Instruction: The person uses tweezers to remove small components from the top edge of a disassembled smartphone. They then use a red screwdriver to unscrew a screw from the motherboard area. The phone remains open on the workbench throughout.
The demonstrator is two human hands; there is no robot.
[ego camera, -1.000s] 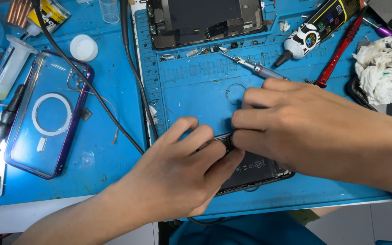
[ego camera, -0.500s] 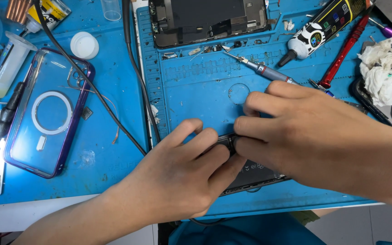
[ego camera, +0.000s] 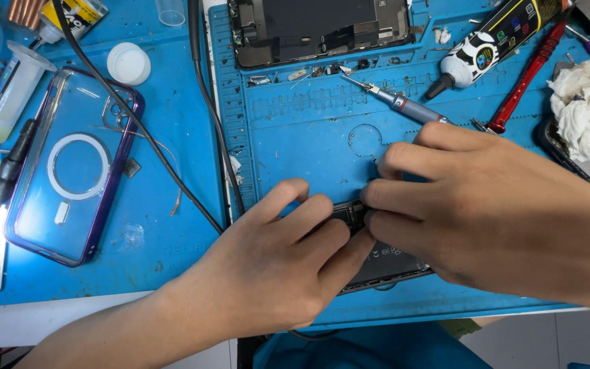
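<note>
Both of my hands rest on a black flat phone battery [ego camera: 387,263] lying on the blue repair mat [ego camera: 308,143]. My left hand [ego camera: 274,266] covers its left part, fingers pressed on its top edge. My right hand [ego camera: 486,212] lies over its right part, fingertips meeting the left hand's at the battery's upper end. Most of the battery is hidden under the hands. An opened phone body [ego camera: 322,27] lies at the mat's far edge.
A grey precision screwdriver [ego camera: 394,101] and a red-handled tool [ego camera: 524,78] lie behind my right hand, next to a glue bottle [ego camera: 486,48]. A clear purple-rimmed phone case [ego camera: 69,167], a syringe [ego camera: 8,96], a white cap [ego camera: 128,63] and black cables [ego camera: 138,130] sit left. Crumpled tissue [ego camera: 585,106] is right.
The view has shifted slightly. My hands stay on the battery, with the fingers of both pressing a little closer together at its upper end.
</note>
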